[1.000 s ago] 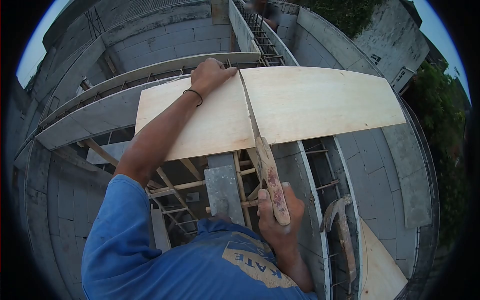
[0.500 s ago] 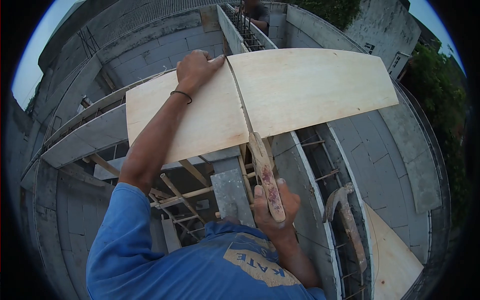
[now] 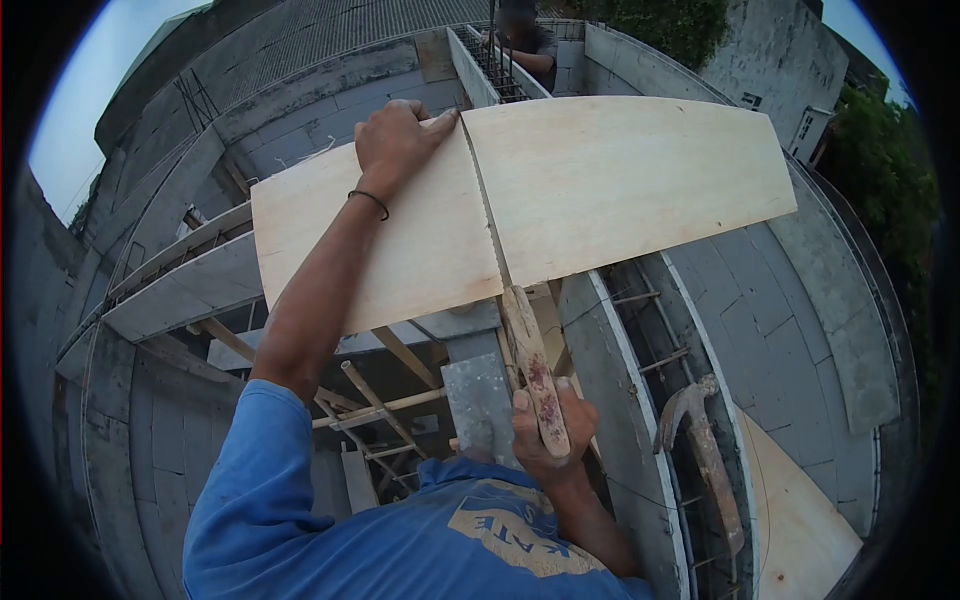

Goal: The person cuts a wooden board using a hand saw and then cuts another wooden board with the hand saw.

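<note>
A pale plywood sheet (image 3: 640, 185) lies in front of me, with a long cut line running across it from the far edge to the near edge. At the sheet's far edge my left hand (image 3: 400, 145) grips the plywood, fingers curled over, thumb beside the cut. My right hand (image 3: 575, 425) is closed around the worn wooden handle of a handsaw (image 3: 536, 370), below the near edge. The thin blade sits in the cut, pointing away from me; most of it is hidden.
A claw hammer (image 3: 700, 440) lies across a formwork channel (image 3: 640, 300) with rebar, at right. Another plywood piece (image 3: 790, 510) is at lower right. Bamboo poles (image 3: 385, 405) and a grey board (image 3: 480, 405) are below. A person (image 3: 525, 45) stands at the far rebar beam.
My right hand has drawn the saw slightly down toward me, its handle now farther from the sheet's edge. The left hand stays on the plywood. The camera view has shifted slightly.
</note>
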Motion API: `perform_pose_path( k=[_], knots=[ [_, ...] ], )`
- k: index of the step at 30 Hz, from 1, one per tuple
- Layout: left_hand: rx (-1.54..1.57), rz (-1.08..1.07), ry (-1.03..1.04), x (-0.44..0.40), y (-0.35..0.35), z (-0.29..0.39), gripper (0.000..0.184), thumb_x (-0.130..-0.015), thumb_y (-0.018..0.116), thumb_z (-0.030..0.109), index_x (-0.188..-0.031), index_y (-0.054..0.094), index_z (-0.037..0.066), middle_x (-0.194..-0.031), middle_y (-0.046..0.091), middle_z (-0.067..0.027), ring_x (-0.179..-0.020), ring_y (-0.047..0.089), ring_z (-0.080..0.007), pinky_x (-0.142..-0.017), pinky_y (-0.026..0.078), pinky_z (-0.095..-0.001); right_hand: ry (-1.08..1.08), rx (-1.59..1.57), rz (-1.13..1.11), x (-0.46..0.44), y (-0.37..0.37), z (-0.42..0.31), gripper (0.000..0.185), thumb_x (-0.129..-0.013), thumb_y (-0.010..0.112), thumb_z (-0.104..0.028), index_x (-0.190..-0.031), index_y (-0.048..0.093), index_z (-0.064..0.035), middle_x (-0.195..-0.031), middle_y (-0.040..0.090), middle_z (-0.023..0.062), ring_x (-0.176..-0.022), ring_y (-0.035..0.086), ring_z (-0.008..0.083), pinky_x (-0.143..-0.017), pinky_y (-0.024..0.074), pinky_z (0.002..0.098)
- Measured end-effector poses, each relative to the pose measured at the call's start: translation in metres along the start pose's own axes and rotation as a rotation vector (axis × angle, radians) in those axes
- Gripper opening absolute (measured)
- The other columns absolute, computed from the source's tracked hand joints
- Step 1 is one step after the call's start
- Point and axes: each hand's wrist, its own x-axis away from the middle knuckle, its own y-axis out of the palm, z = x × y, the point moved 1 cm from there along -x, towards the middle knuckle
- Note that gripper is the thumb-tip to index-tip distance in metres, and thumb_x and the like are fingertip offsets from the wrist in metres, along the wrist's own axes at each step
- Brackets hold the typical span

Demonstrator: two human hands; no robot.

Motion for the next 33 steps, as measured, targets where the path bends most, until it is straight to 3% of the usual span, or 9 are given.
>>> perform_pose_path(
  k=[2,5,9,12,15,17,23,30,33],
  knots=[
    [0.001,-0.001,0.003,0.001,-0.002,0.003,0.057,-0.087,0.07,0.064,-0.095,0.082,0.009,-0.084,0.078,-0.0107,-0.085,0.073,-0.0267,-0.093,0.045,-0.042,0.211,-0.252,0.075,0.004,0.0,0.004,0.018,-0.09,0.07,-0.001,-0.106,0.067,-0.0087,-0.097,0.072,0.0172,-0.063,0.071,0.025,-0.051,0.0549,0.0329],
    [0.007,0.026,0.024,0.003,-0.008,0.006,0.057,-0.088,0.069,0.064,-0.095,0.082,0.009,-0.084,0.078,-0.0107,-0.086,0.074,-0.0268,-0.092,0.045,-0.042,-0.073,-0.019,0.07,0.006,-0.004,0.017,0.022,-0.09,0.071,-0.002,-0.108,0.062,0.0037,-0.087,0.072,0.0167,-0.06,0.07,0.0254,-0.051,0.0547,0.0328],
    [-0.049,0.119,0.057,0.0,-0.011,0.007,0.056,-0.089,0.069,0.064,-0.096,0.082,0.01,-0.085,0.078,-0.0103,-0.086,0.074,-0.027,-0.093,0.044,-0.0417,0.015,-0.186,0.161,-0.003,-0.001,0.013,0.026,-0.089,0.072,-0.002,-0.109,0.058,0.0079,-0.082,0.071,0.0154,-0.057,0.068,0.0249,-0.051,0.0543,0.0326],
    [-0.071,0.137,0.057,-0.002,-0.023,0.015,0.056,-0.09,0.068,0.063,-0.097,0.082,0.01,-0.086,0.078,-0.0103,-0.086,0.073,-0.0266,-0.095,0.043,-0.0412,-0.193,0.124,0.038,-0.008,-0.006,0.014,0.048,-0.092,0.068,-0.002,-0.134,0.046,0.0022,-0.093,0.07,0.0149,-0.058,0.067,0.0227,-0.05,0.0525,0.0373],
    [-0.069,0.139,0.064,-0.004,-0.026,0.014,0.055,-0.091,0.067,0.062,-0.097,0.082,0.01,-0.087,0.079,-0.0106,-0.085,0.073,-0.0263,-0.095,0.042,-0.041,0.095,-0.168,-0.023,-0.001,-0.007,0.02,0.045,-0.093,0.068,-0.001,-0.134,0.053,-0.0108,-0.122,0.061,0.0199,-0.067,0.069,0.0242,-0.05,0.0523,0.0356],
    [-0.061,0.146,0.071,-0.006,-0.026,0.013,0.054,-0.092,0.067,0.061,-0.097,0.082,0.01,-0.087,0.079,-0.0108,-0.085,0.073,-0.0262,-0.096,0.042,-0.041,-0.222,0.185,0.069,0.002,-0.007,0.024,0.044,-0.094,0.066,0.0,-0.132,0.056,-0.0186,-0.118,0.062,0.0166,-0.064,0.068,0.0223,-0.049,0.0514,0.034],
    [-0.055,0.223,0.149,-0.001,-0.028,0.016,0.05,-0.091,0.068,0.059,-0.096,0.082,0.011,-0.086,0.078,-0.0107,-0.082,0.072,-0.0269,-0.096,0.04,-0.041,-0.22,0.207,0.093,-0.004,-0.004,0.037,0.032,-0.093,0.065,0.001,-0.121,0.063,-0.0139,-0.069,0.062,0.0021,-0.052,0.062,0.0176,-0.048,0.0505,0.0328],
    [0.001,0.236,0.127,0.003,-0.039,0.016,0.049,-0.091,0.068,0.059,-0.092,0.081,0.012,-0.082,0.077,-0.0083,-0.082,0.07,-0.0253,-0.094,0.04,-0.0406,-0.044,-0.038,0.082,-0.035,0.02,0.033,0.025,-0.094,0.067,-0.002,-0.117,0.065,-0.0115,-0.07,0.063,0.0034,-0.052,0.062,0.0195,-0.049,0.0506,0.0341],
    [-0.005,0.244,0.127,0.004,-0.034,0.011,0.047,-0.093,0.066,0.057,-0.091,0.081,0.012,-0.08,0.076,-0.0081,-0.08,0.07,-0.0256,-0.092,0.041,-0.041,-0.029,0.037,0.025,0.004,0.004,0.025,0.026,-0.094,0.068,-0.003,-0.118,0.064,-0.0109,-0.086,0.068,0.0092,-0.062,0.067,0.0216,-0.052,0.0517,0.0349]
  ],
)
